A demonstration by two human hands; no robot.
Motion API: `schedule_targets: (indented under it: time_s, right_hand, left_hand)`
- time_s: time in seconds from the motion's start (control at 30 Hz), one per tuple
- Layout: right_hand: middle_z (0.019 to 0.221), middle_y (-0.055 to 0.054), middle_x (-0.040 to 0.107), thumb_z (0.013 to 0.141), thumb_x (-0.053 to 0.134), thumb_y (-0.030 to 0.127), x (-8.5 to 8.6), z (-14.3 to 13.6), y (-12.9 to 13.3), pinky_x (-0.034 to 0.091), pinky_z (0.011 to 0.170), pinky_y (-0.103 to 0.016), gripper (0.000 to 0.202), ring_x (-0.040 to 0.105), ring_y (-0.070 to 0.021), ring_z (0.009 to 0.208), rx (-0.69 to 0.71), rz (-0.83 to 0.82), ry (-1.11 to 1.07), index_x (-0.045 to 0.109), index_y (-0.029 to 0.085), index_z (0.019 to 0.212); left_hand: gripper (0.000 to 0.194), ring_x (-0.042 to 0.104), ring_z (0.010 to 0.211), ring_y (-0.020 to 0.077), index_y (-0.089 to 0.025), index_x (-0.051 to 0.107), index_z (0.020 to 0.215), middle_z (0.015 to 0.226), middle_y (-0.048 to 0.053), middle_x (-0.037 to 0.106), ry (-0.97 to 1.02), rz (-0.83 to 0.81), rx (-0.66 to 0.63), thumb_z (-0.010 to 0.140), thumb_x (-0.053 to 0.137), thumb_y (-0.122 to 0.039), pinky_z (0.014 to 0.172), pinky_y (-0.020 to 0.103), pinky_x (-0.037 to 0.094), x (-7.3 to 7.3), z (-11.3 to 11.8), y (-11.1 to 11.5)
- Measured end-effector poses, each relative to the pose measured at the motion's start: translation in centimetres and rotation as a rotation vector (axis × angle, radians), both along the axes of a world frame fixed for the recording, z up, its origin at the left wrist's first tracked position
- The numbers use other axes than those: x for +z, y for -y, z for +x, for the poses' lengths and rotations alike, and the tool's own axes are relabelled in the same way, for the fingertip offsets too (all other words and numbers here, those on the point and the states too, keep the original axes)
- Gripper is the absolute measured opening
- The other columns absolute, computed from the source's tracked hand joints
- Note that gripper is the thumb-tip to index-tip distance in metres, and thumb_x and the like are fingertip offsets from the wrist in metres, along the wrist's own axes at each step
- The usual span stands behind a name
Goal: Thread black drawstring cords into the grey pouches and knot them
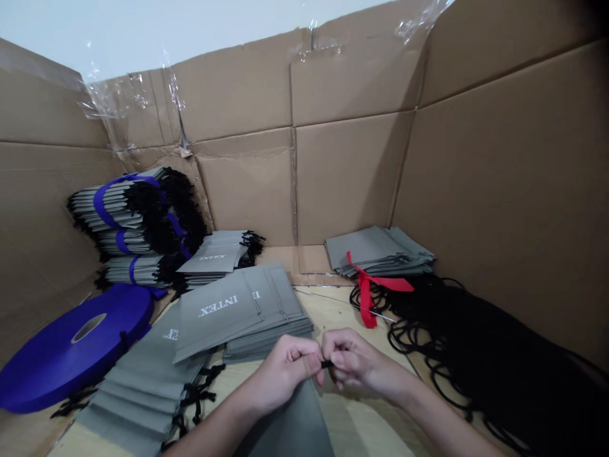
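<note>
Here both hands, left hand [285, 368] and right hand [349, 362], pinch a black cord [326, 364] between their fingertips, above a grey pouch [295, 425] on the tabletop [342, 311].

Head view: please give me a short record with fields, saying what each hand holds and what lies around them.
left hand: pinches the black cord, above a grey bag
right hand: pinches the same cord
left side: blue ribbon roll, bundled bags tied with blue ribbon
middle: grey INTEX bags
right side: bags tied with red ribbon, pile of black cords
surround: cardboard walls
</note>
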State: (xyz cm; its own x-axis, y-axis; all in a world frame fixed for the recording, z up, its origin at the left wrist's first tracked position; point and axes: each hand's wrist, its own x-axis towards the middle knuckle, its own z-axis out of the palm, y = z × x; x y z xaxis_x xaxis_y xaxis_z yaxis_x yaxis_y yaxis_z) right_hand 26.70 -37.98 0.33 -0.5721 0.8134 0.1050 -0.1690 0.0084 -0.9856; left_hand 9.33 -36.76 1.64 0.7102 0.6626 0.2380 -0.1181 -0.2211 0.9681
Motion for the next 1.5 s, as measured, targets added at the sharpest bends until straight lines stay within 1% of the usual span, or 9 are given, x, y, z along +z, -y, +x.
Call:
schedule_targets:
  time_s: [0.17, 0.37, 0.53, 0.67, 0.83, 0.97, 1.13, 1.33, 1.5]
  right_hand:
    - [0.041, 0.013, 0.03, 0.067, 0.064, 0.054, -0.8, -0.1, -0.7, 0.021, 0.038, -0.016, 0.042, 0.018, -0.0019, 0.034, 0.009, -0.079, -0.045, 0.043, 0.019, 0.064]
    - [0.041, 0.01, 0.035, 0.071, 0.058, 0.055, -1.8, -0.5, -1.8, 0.01, 0.033, -0.016, 0.042, 0.016, -0.0018, 0.032, -0.202, -0.14, 0.005, 0.04, 0.019, 0.06]
    - [0.042, 0.007, 0.044, 0.076, 0.047, 0.064, -3.3, -0.6, -2.4, 0.015, 0.032, -0.017, 0.047, 0.023, -0.0031, 0.031, -0.241, -0.097, 0.078, 0.044, 0.018, 0.063]
    - [0.041, 0.005, 0.045, 0.081, 0.041, 0.063, -3.9, -0.7, -2.4, 0.017, 0.033, -0.018, 0.051, 0.025, -0.0037, 0.032, -0.289, -0.014, 0.182, 0.046, 0.017, 0.061]
    - [0.042, 0.004, 0.049, 0.077, 0.047, 0.063, -3.6, -0.9, -2.3, 0.019, 0.033, -0.018, 0.05, 0.029, -0.0041, 0.032, -0.303, -0.054, 0.176, 0.047, 0.017, 0.058]
    - [0.037, 0.008, 0.038, 0.072, 0.052, 0.065, -2.9, -1.4, -2.1, 0.024, 0.034, -0.018, 0.052, 0.022, -0.003, 0.03, -0.3, -0.166, 0.079, 0.048, 0.017, 0.055]
    - [0.037, 0.011, 0.027, 0.074, 0.053, 0.063, -2.2, -2.2, -1.3, 0.025, 0.038, -0.017, 0.05, 0.019, -0.0027, 0.033, -0.352, -0.263, -0.047, 0.048, 0.016, 0.054]
    - [0.036, 0.012, 0.025, 0.065, 0.057, 0.068, -2.1, -3.0, -0.5, 0.02, 0.036, -0.018, 0.053, 0.015, -0.0022, 0.033, -0.41, -0.277, -0.094, 0.043, 0.018, 0.053]
    - [0.036, 0.012, 0.023, 0.066, 0.055, 0.069, -2.0, -3.2, -0.6, 0.024, 0.036, -0.019, 0.052, 0.015, -0.0027, 0.031, -0.417, -0.3, -0.111, 0.041, 0.02, 0.055]
  left_hand:
    - [0.056, 0.036, 0.054, 0.0098, -0.012, 0.053, 0.056, 0.054, -0.001, 0.042, -0.063, 0.024, -0.004, 0.075, 0.048, -0.064, 0.053, 0.021, 0.026, 0.1, -0.1, -0.4]
    - [0.054, 0.032, 0.051, 0.0088, -0.013, 0.054, 0.059, 0.054, -0.003, 0.04, -0.082, -0.109, 0.009, 0.075, 0.048, -0.064, 0.054, 0.02, 0.027, -1.1, 1.1, -1.2]
    - [0.055, 0.046, 0.056, 0.0119, -0.012, 0.056, 0.057, 0.058, 0.002, 0.053, -0.047, -0.177, 0.025, 0.069, 0.054, -0.066, 0.068, 0.025, 0.038, -1.8, 1.7, -1.6]
    - [0.053, 0.053, 0.063, 0.015, -0.012, 0.058, 0.056, 0.061, 0.004, 0.059, 0.004, -0.194, 0.027, 0.069, 0.056, -0.063, 0.075, 0.028, 0.04, -2.6, 1.9, -1.8]
    - [0.05, 0.049, 0.055, 0.0127, -0.012, 0.058, 0.054, 0.057, 0.003, 0.057, -0.006, -0.216, 0.058, 0.067, 0.06, -0.06, 0.069, 0.028, 0.041, -2.5, 1.9, -1.7]
    - [0.047, 0.046, 0.053, 0.0122, -0.012, 0.058, 0.056, 0.05, -0.001, 0.049, 0.028, -0.264, 0.061, 0.067, 0.061, -0.058, 0.067, 0.027, 0.04, -1.7, 1.7, -1.5]
    - [0.045, 0.027, 0.04, 0.006, -0.012, 0.057, 0.057, 0.044, -0.005, 0.04, 0.079, -0.271, 0.028, 0.071, 0.061, -0.055, 0.055, 0.022, 0.034, -1.0, 1.2, -1.5]
    - [0.048, 0.034, 0.04, 0.0057, -0.011, 0.056, 0.06, 0.053, 0.001, 0.053, 0.063, -0.312, -0.013, 0.068, 0.062, -0.058, 0.047, 0.021, 0.025, -1.6, 0.7, -1.7]
    - [0.046, 0.028, 0.036, 0.0048, -0.012, 0.054, 0.06, 0.041, -0.006, 0.04, 0.076, -0.344, -0.034, 0.07, 0.062, -0.056, 0.044, 0.021, 0.02, -2.0, 0.5, -2.1]
